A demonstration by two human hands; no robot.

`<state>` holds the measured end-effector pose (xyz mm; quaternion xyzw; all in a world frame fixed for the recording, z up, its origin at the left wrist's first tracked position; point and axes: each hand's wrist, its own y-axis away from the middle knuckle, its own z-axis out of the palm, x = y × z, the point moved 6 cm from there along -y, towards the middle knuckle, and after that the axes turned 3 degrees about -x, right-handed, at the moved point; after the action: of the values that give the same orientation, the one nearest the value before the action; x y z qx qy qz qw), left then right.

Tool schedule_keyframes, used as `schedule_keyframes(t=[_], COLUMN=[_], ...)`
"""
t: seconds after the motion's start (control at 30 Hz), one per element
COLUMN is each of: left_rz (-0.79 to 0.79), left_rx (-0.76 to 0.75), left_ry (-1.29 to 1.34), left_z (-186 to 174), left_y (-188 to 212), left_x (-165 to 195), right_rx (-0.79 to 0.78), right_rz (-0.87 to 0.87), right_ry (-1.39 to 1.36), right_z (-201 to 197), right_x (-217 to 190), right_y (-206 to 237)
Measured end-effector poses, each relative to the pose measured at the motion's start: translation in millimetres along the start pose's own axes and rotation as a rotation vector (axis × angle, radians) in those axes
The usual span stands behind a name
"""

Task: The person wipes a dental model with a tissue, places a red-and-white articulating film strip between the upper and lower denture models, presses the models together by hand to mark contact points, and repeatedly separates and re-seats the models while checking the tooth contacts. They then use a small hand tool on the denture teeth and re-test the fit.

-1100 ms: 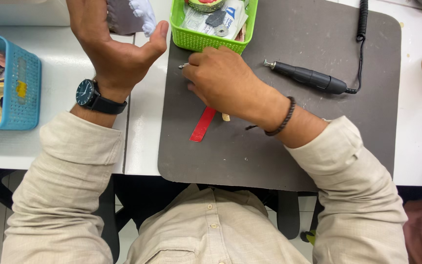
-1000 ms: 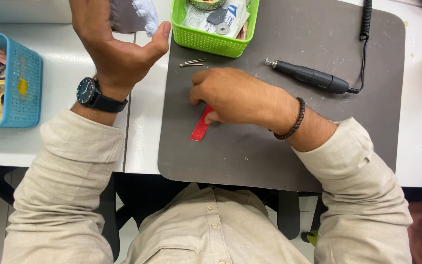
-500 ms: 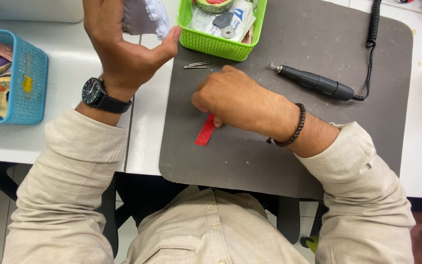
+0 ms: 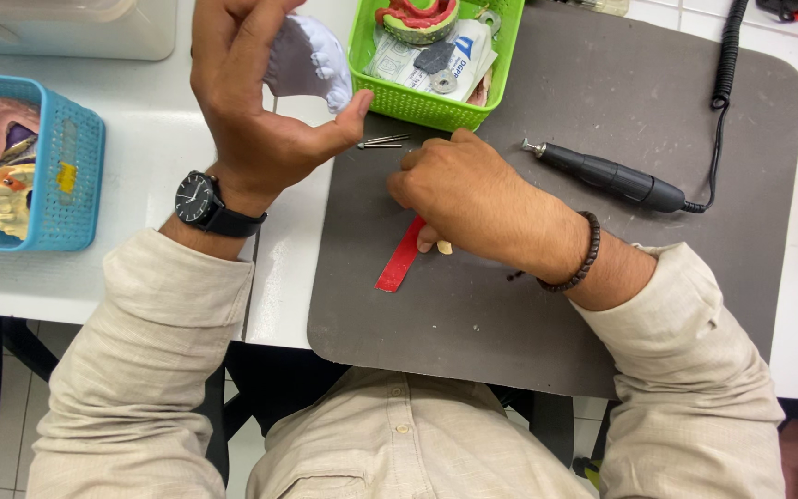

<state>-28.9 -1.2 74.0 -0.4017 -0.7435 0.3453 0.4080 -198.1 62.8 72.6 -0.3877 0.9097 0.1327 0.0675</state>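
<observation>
White dental cast [image 4: 311,60] was gripped in raised left hand [image 4: 251,102], right hand [image 4: 468,194] was curled — fingers closed on red strip [image 4: 401,256], grey mat [image 4: 602,305] beneath, handpiece [image 4: 607,174] just beside.

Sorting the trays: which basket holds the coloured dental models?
The blue basket at the left, beside the left hand's wrist; the green basket holds packets and a red-green piece.

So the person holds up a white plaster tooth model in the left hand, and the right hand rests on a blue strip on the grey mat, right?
Not quite: the strip under the right hand is red, not blue, as the head view shows. The rest holds: the left hand holds up a white plaster tooth model, and the right hand rests on the strip on the grey mat.
</observation>
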Motion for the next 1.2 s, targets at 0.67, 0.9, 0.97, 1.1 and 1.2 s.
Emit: schedule_keyframes(t=[0.67,0.9,0.97,1.1,1.2], left_rz=[-0.06,-0.051,-0.044,-0.036,-0.048], left_rx=[0.025,0.026,0.03,0.031,0.027], left_ry=[-0.016,-0.002,-0.005,-0.006,0.004], left_z=[2.9,4.2,3.9,2.9,2.9], left_y=[7.5,7.6,7.5,6.9,6.7], left_x=[-2.9,-6.1,-6.0,-6.0,-4.7], right_rx=[-0.143,-0.234,-0.218,-0.133,-0.073], right_rz=[0.2,0.187,0.147,0.011,-0.017], right_ry=[-0.274,-0.341,-0.32,-0.283,-0.392], right_z=[2.3,11.3,12.8,0.9,-23.6], right_x=[23.6,34.9,34.5,26.0,23.1], right_y=[3.6,-2.0,-3.5,-5.0,7.9])
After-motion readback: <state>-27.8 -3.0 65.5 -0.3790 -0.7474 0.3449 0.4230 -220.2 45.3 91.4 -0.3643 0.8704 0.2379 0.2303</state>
